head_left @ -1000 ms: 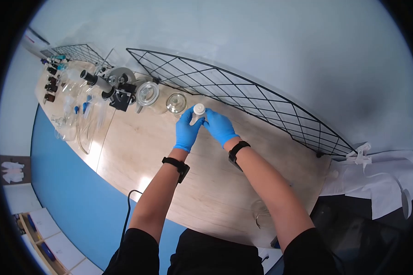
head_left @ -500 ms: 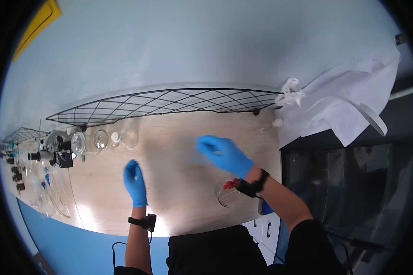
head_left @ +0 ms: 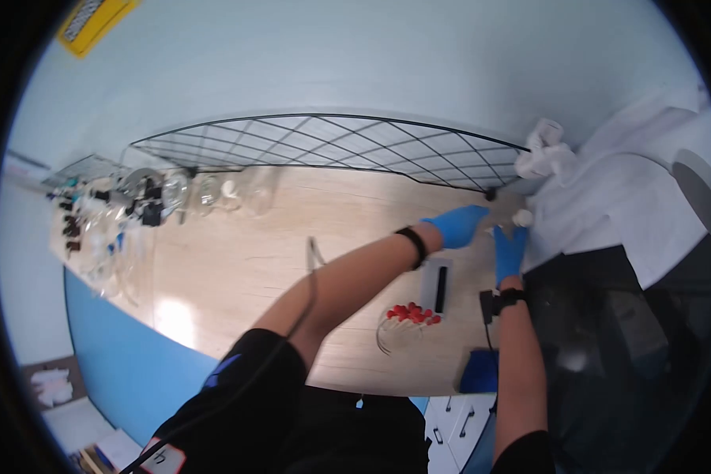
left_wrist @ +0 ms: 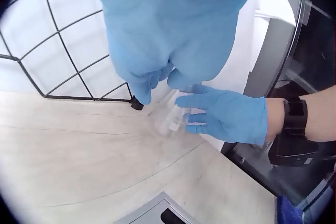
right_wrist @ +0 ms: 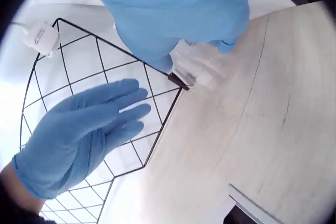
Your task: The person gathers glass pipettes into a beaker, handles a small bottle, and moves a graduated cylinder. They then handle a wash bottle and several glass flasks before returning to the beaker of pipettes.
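A clear vessel [left_wrist: 167,118] with a white cap [head_left: 522,218] stands at the right end of the wooden table, blurred in the head view. My right hand [head_left: 510,257], in a blue glove, is at this vessel with its fingers spread. In the right wrist view, thumb and fingers lie on either side of the clear wall. The gloved left hand [head_left: 458,227] hovers just left of the vessel. Its fingers are straight and hold nothing, as the right wrist view shows [right_wrist: 86,134].
A black wire grid [head_left: 332,142] runs along the wall. Near the right arm lie a grey device [head_left: 436,286], red balls [head_left: 411,314] and a blue object [head_left: 479,371]. White cloth [head_left: 632,205] hangs at the right. A microscope [head_left: 148,201], glass jars [head_left: 206,193] and another white-capped vessel [head_left: 229,189] stand left.
Both hands have let go of the white-capped vessel beside the jars and moved to the right end of the table. The view has shifted, and the right hand has reached the other vessel.
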Tool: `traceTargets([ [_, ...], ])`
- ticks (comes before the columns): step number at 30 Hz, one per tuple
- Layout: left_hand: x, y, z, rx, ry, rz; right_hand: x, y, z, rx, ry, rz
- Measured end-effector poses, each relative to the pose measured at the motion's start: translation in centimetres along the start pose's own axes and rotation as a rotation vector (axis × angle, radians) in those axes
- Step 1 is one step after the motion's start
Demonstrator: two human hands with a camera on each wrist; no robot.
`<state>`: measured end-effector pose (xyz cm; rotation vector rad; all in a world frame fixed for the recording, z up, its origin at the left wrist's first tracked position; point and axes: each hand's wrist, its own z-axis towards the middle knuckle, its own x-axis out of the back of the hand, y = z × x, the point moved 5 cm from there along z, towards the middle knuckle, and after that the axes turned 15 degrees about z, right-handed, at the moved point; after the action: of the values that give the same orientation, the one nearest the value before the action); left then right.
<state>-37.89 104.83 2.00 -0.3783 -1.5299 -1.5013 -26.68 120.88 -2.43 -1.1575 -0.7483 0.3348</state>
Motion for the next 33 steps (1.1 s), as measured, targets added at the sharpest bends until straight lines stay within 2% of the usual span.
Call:
traceTargets([
  [1, -1.0, 0.1, 1.1, 0.023, 0.018, 0.036, -0.6, -1.8, 0.2, 0.002, -0.021, 0.038],
  [2, -1.5, 0.0, 1.2, 0.043, 0.032, 0.067, -1.2, -3.0, 0.0, -0.078, -0.086, 0.071],
  [3, -0.2, 0.4, 0.5, 0.066, 0.029, 0.092, -2.0, -3.2, -0.3, -0.159, -0.152, 0.098],
  [4, 1.6, 1.6, 0.2, 0.167, -0.021, 0.004, -2.9, -2.0, -0.8, -0.160, -0.170, 0.119],
  [5, 2.7, 2.4, -0.2, 0.262, -0.065, -0.090, -4.2, 0.2, -1.1, -0.232, -0.213, 0.373],
  [6, 3.3, 2.4, -1.1, 0.271, -0.057, -0.080, -5.2, -0.5, -1.3, -0.300, -0.252, 0.621],
  [7, 4.7, 2.1, -2.7, 0.317, 0.065, -0.094, -5.5, -1.5, -1.5, -0.293, -0.266, 0.627],
  [9, 8.1, 1.5, -6.8, 0.428, 0.287, -0.170, -8.0, -10.3, -3.7, -0.145, -0.538, 0.164],
  [10, 9.6, 1.2, -9.2, 0.490, 0.381, -0.237, -9.7, -11.4, -4.2, -0.135, -0.551, 0.163],
  [12, 11.4, -0.5, -13.7, 0.528, 0.475, -0.203, -13.9, -14.5, -5.1, 0.152, -0.716, 0.237],
  [16, 13.3, -4.3, -22.0, 0.688, 0.678, -0.325, -21.5, -20.9, -8.1, 0.263, -0.911, 0.082],
  [18, 14.2, -6.3, -25.4, 0.829, 0.707, -0.348, -25.7, -22.1, -9.6, 0.172, -1.073, 0.063],
  [20, 15.2, -8.4, -27.9, 0.866, 0.731, -0.343, -29.1, -23.6, -10.8, 0.182, -1.114, 0.001],
  [22, 15.7, -10.6, -30.1, 0.856, 0.833, -0.331, -32.3, -24.1, -11.9, 0.206, -1.150, -0.158],
  [23, 16.2, -11.1, -31.0, 0.878, 0.841, -0.321, -33.6, -24.6, -12.4, 0.269, -1.114, -0.144],
  [25, 17.2, -12.1, -32.2, 0.888, 0.859, -0.319, -35.9, -24.7, -13.1, 0.258, -1.116, -0.168],
  [29, 18.6, -14.1, -33.5, 0.870, 0.894, -0.282, -38.5, -25.4, -13.7, 0.268, -1.059, -0.206],
  [33, 19.4, -14.6, -33.7, 0.850, 0.882, -0.231, -39.6, -25.8, -13.2, 0.216, -1.097, -0.228],
])
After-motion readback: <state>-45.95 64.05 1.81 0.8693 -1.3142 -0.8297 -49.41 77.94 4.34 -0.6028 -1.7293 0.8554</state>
